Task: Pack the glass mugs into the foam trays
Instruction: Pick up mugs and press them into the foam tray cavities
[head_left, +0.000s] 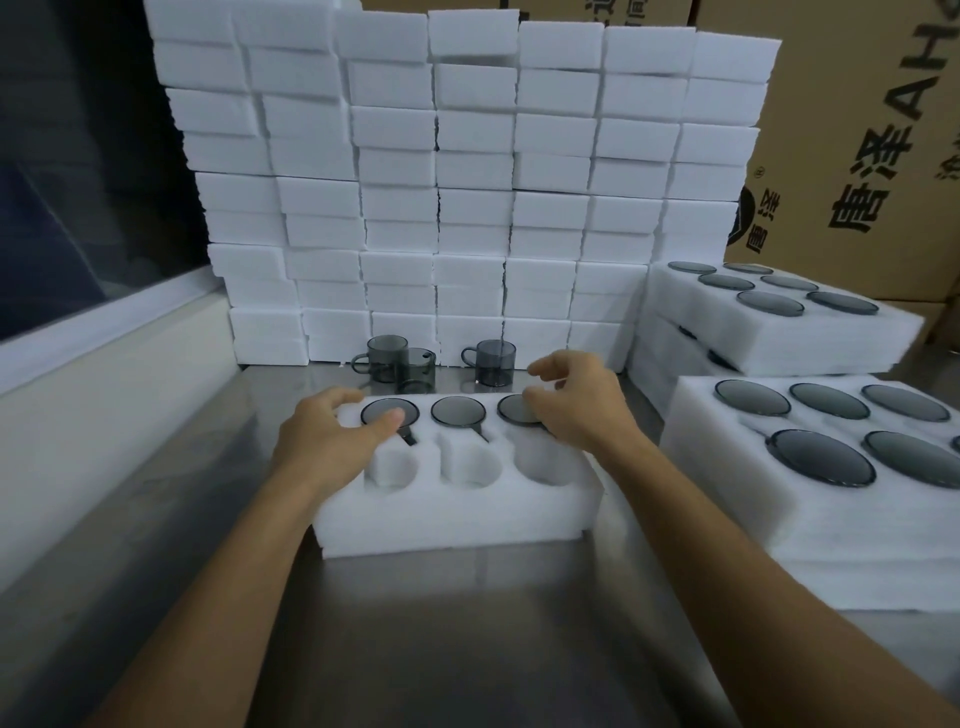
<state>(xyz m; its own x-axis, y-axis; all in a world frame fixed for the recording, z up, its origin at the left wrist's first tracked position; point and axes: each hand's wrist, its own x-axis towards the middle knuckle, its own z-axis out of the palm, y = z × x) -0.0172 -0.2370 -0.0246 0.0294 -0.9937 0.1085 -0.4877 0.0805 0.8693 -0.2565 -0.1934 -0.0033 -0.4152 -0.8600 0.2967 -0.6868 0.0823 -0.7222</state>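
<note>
Glass mugs of smoky grey sit in the far row of a white foam tray (457, 514) at the centre of the frame, on a metal table (467, 649). The tray's long axis runs left to right. Its far row holds three mugs sunk upright in round holes: the left mug (382, 410), the middle mug (458, 410) and the right mug (511, 408), rims facing up. Handles of the left and middle mugs point toward the viewer and slightly right, lying in slots. The near row has three empty holes.

The left hand (332, 441) rests on the tray's left end, fingers loosely spread, thumb lying across the left mug's rim. The right hand (576, 400) hovers over the right mug, fingers curled downward; whether it pinches the rim cannot be told.

Behind the tray, three loose mugs stand upright: two close together (395, 364) left of centre and one (493, 362) at centre, handles pointing left. A wall of stacked foam blocks (441, 182) fills the upper frame. Filled trays (810, 457) sit at the right edge, with cardboard boxes (857, 130) in the upper right.
</note>
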